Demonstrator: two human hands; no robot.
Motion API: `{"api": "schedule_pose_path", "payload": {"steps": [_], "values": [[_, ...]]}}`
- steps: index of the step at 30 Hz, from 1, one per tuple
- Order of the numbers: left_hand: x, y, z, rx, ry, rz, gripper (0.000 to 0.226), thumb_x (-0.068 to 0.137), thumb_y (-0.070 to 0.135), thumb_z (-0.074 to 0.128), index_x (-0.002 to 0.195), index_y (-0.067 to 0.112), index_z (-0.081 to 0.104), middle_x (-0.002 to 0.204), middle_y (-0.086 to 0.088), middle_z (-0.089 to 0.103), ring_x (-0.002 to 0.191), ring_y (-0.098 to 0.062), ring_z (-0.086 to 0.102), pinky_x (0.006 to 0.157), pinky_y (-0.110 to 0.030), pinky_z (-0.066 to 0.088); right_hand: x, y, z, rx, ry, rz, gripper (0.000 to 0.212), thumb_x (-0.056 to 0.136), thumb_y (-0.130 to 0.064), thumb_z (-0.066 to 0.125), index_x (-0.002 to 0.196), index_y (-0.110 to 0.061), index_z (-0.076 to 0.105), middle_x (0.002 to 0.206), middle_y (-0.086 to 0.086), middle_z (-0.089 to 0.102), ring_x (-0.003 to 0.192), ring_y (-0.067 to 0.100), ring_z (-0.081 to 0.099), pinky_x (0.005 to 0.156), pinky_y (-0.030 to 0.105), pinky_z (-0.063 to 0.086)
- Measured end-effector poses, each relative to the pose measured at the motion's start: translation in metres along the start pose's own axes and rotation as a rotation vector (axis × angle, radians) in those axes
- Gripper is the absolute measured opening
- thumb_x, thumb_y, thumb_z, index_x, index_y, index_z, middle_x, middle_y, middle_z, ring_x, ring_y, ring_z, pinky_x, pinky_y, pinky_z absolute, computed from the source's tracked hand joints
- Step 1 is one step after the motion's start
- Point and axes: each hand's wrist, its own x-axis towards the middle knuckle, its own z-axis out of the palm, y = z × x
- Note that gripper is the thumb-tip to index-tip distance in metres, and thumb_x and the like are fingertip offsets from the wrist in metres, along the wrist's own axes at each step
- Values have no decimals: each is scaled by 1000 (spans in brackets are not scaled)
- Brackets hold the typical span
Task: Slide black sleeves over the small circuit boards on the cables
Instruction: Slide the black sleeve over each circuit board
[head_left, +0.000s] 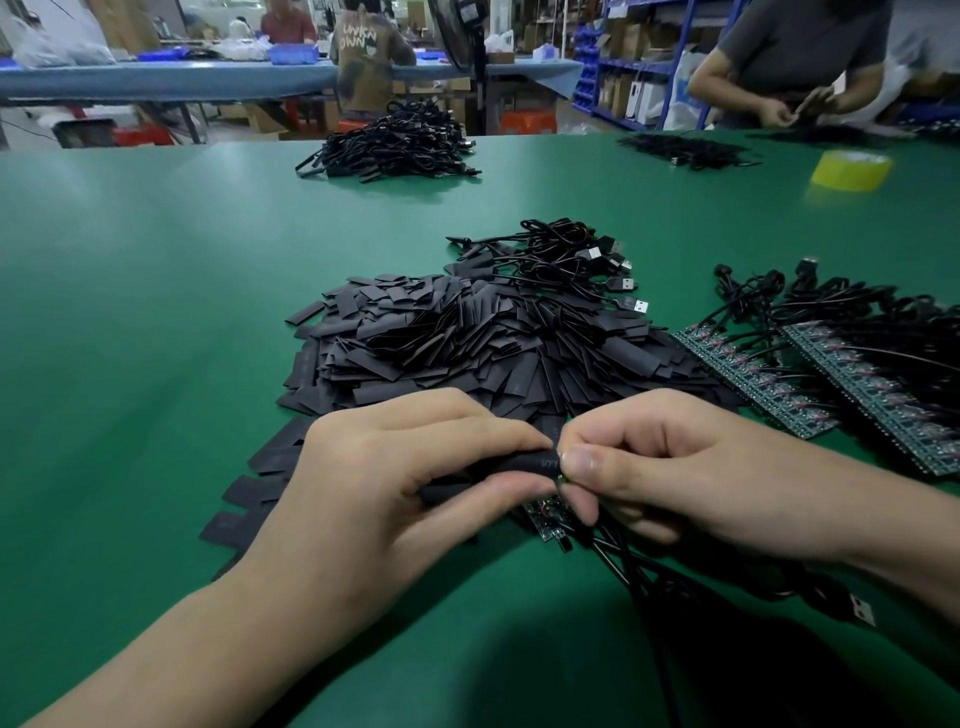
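My left hand grips a black sleeve between thumb and fingers, just above the green table. My right hand meets it at the sleeve's right end, fingers pinched on a cable with its small circuit board; the board inside the pinch is hidden. Under the hands lies another small green circuit board with black cables running down to the right, ending in a USB plug. A big heap of flat black sleeves lies right behind my hands.
Rows of green boards with cables lie at the right. A bundle of USB cables sits behind the heap, another cable pile farther back. A yellow tape roll stands at far right, where a person works.
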Motion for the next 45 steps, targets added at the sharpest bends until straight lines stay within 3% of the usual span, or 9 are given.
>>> {"api": "schedule_pose_path", "payload": {"steps": [2, 7, 13, 18, 24, 34, 40, 45], "values": [[1, -4, 2, -4, 13, -5, 15, 88, 34, 74, 99, 26, 78, 90, 24, 70, 80, 4, 66, 72, -10, 49, 1, 0, 0, 28, 7, -9, 33, 97, -45, 47, 75, -29, 66, 50, -4, 43, 43, 7, 30, 43, 16, 25], [3, -2, 2, -90, 84, -51, 18, 85, 34, 76, 95, 20, 80, 86, 8, 73, 77, -10, 70, 61, -26, 59, 1, 0, -1, 201, 3, -43, 31, 97, -36, 50, 77, -21, 69, 55, -6, 35, 49, 9, 28, 45, 14, 25], [3, 0, 2, -86, 93, -29, 15, 83, 31, 75, 96, 28, 78, 83, 12, 72, 75, -10, 70, 63, -18, 54, -1, -2, -5, 156, -26, -40, 29, 96, -35, 51, 73, -22, 65, 53, -9, 39, 47, 8, 31, 46, 15, 25], [4, -1, -1, -49, 81, -5, 16, 83, 31, 75, 96, 24, 78, 85, 13, 73, 77, -4, 70, 70, -12, 49, -2, -1, -8, 158, -32, -29, 30, 96, -33, 52, 71, -20, 62, 52, -7, 38, 45, 8, 31, 47, 13, 26], [3, -1, 0, -24, 77, -4, 16, 83, 31, 75, 95, 22, 79, 85, 12, 73, 78, -5, 69, 71, -14, 50, -1, 1, -6, 92, -26, -18, 31, 96, -42, 51, 72, -26, 63, 52, -5, 41, 46, 7, 33, 47, 16, 26], [4, 2, 4, -4, 49, 22, 16, 83, 30, 77, 96, 21, 79, 86, 16, 70, 77, -1, 67, 70, -16, 50, 1, 4, 0, 217, -62, -36, 30, 99, -32, 50, 79, -18, 68, 54, -3, 37, 47, 8, 32, 47, 14, 28], [4, 1, 3, 39, 166, -30, 18, 84, 36, 77, 99, 27, 76, 88, 15, 72, 80, -3, 68, 73, -15, 49, -1, 4, -5, 205, 45, -74, 24, 98, -27, 54, 88, -13, 72, 59, 0, 50, 53, 15, 49, 57, 19, 42], [4, 1, 4, 56, 322, -155, 33, 76, 38, 79, 108, 28, 75, 86, 13, 73, 78, -5, 70, 80, -14, 50, 0, 2, 4, -74, 276, -185, 17, 96, -31, 59, 85, -23, 70, 59, -7, 53, 55, 6, 50, 55, 20, 39]]}}
